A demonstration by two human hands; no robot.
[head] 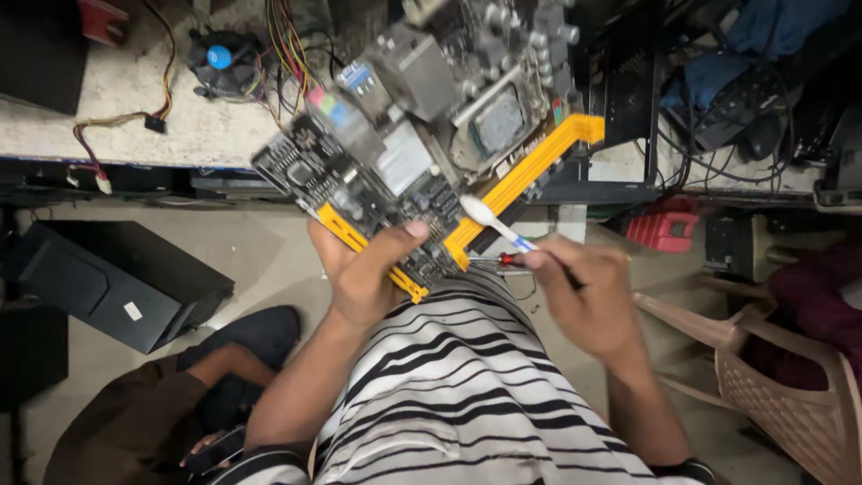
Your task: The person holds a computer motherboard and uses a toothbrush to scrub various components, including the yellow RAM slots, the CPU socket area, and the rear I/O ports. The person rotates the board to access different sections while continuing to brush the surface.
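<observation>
motherboard (422,153) in left hand (359,274)

motherboard (422,135) top cut off by frame edge, toothbrush (492,220) handle hidden in right hand (588,301)

head view, looking steeply down, close over lap and bench edge

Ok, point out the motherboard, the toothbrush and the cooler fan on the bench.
motherboard (395,171), head view, on its central heatsink.
toothbrush (478,211), head view, on its white head.
cooler fan (220,58), head view, on its blue hub.
</observation>
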